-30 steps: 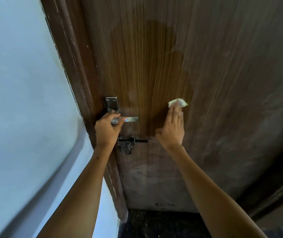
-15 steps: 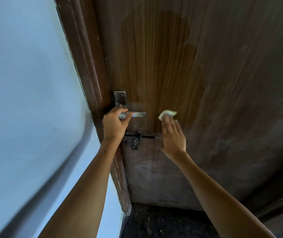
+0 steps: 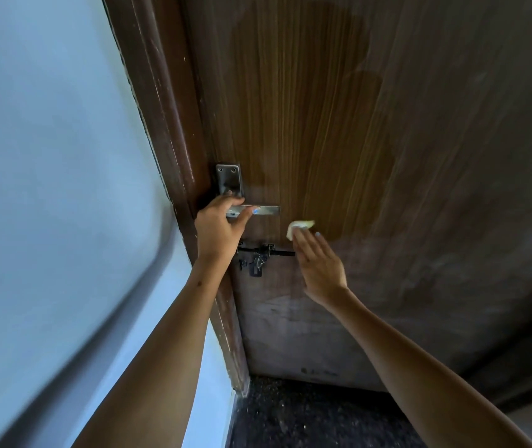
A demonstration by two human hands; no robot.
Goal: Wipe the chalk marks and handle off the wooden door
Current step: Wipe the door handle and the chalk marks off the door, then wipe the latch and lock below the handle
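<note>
A brown wooden door (image 3: 403,156) fills the view, with a darker, glossy patch in its upper middle and dull grey smears lower down and to the right. My left hand (image 3: 218,229) is closed around the metal lever handle (image 3: 268,210), below its plate (image 3: 228,179). My right hand (image 3: 318,263) lies flat against the door, pressing a small white cloth (image 3: 300,227) under its fingertips, just right of and below the handle's tip.
A black sliding bolt with a small padlock (image 3: 260,258) sits just below the handle, between my hands. The brown door frame (image 3: 161,124) runs along the left edge beside a pale blue wall (image 3: 48,189). Dark speckled floor (image 3: 306,415) lies at the door's foot.
My right hand with the cloth has slid down and to the left across the door, toward the handle's end. The left hand has stayed on the handle. The view has shifted.
</note>
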